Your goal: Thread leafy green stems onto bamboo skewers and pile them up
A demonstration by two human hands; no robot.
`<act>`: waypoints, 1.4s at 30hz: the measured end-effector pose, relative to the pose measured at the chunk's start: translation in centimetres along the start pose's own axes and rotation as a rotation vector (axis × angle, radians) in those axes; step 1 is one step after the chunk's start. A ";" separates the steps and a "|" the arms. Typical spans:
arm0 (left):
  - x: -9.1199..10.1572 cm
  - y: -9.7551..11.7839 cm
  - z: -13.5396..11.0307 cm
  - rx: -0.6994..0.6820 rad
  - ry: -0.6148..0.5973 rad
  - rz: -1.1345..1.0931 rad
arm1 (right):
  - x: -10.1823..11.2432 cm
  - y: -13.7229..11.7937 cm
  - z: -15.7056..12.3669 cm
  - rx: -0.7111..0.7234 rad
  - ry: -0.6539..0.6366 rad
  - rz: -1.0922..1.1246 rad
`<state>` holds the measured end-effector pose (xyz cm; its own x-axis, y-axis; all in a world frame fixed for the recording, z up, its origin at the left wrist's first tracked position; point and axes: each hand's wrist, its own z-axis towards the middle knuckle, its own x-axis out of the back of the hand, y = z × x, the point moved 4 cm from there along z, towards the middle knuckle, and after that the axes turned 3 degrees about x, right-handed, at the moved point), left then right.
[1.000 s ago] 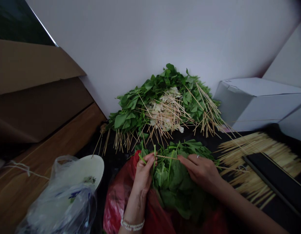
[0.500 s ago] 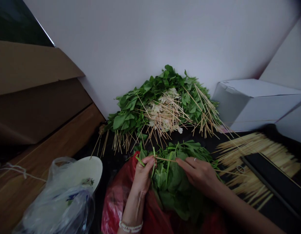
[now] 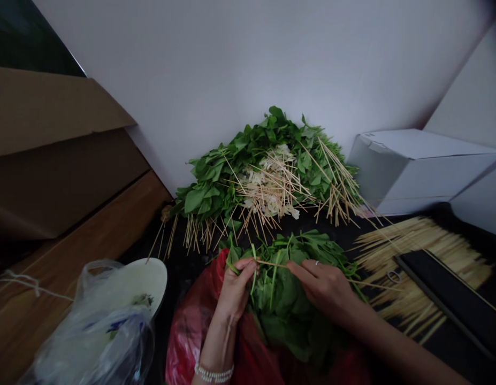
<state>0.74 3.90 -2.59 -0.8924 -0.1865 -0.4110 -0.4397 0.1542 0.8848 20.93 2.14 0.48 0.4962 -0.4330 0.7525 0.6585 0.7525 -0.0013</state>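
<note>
Between thumb and fingers, my left hand (image 3: 237,283) pinches green vegetable stems (image 3: 253,267) close to the point of a skewer. My right hand (image 3: 322,283), with a ring on one finger, grips that thin wooden skewer (image 3: 272,263), which runs across toward the left hand. A leafy stem (image 3: 275,278) hangs from the skewer between the two hands. Below them, loose leafy greens (image 3: 288,299) lie in a red plastic bag (image 3: 191,331). Some leaves are hidden behind my right hand and forearm.
Skewered greens (image 3: 215,182) and pale skewered vegetables (image 3: 267,182) are heaped against the wall. Bare skewers (image 3: 416,240) spread at right under a dark flat case (image 3: 448,299). At left are a white bowl (image 3: 157,272), a clear plastic bag (image 3: 99,337) and a cardboard box (image 3: 51,176); a white box (image 3: 424,166) stands at right.
The view has shifted slightly. My right hand sits a little closer to my left along the skewer; both hands keep their grip.
</note>
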 end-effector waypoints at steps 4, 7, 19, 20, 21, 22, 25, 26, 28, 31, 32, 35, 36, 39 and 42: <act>-0.5 -0.7 -0.2 -0.006 -0.064 0.057 | -0.1 -0.4 0.5 0.008 -0.032 -0.011; -0.5 -0.5 -0.1 -0.034 -0.075 0.052 | 0.1 0.1 0.7 -0.024 -0.014 -0.006; -0.4 0.0 0.9 -0.078 -0.124 -0.054 | 0.3 1.8 0.4 -0.118 0.045 -0.013; -0.2 -0.2 0.9 -0.092 -0.125 0.009 | 0.4 1.8 0.3 -0.118 0.048 -0.013; -0.1 -0.3 0.9 -0.104 -0.131 0.077 | 0.4 1.8 0.3 -0.120 0.052 -0.012; 0.0 -0.5 0.8 -0.121 -0.138 0.143 | 0.4 1.9 0.3 -0.124 0.056 -0.009; 0.2 -0.5 0.4 -0.158 -0.130 0.276 | 0.4 1.9 0.2 -0.127 0.052 -0.003; 0.2 -0.5 0.3 -0.158 -0.117 0.290 | 0.4 1.9 0.2 -0.126 0.048 -0.004; 0.1 -0.4 0.3 -0.156 -0.104 0.291 | 0.3 1.8 0.2 -0.123 0.045 -0.006; -0.2 0.1 0.3 -0.176 -0.076 0.272 | 0.2 1.6 0.1 -0.105 0.045 0.003; -0.4 0.4 0.2 -0.183 -0.064 0.269 | 0.1 1.5 0.0 -0.094 0.037 0.005; -0.7 1.0 0.0 -0.168 -0.047 0.257 | -0.2 1.2 0.0 -0.057 -0.002 -0.002; -0.8 1.1 0.0 -0.158 -0.045 0.252 | -0.3 1.2 0.0 -0.046 -0.012 -0.008; -0.6 1.1 -0.2 -0.131 -0.039 0.229 | -0.4 1.1 0.0 -0.031 -0.025 -0.021; -0.3 0.9 -0.1 -0.115 -0.064 0.207 | -0.5 1.2 0.0 -0.052 -0.043 -0.012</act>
<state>0.66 3.97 -1.64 -0.9685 -0.0995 -0.2283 -0.2358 0.0708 0.9692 21.47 3.19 0.13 0.4642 -0.4190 0.7804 0.6933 0.7202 -0.0258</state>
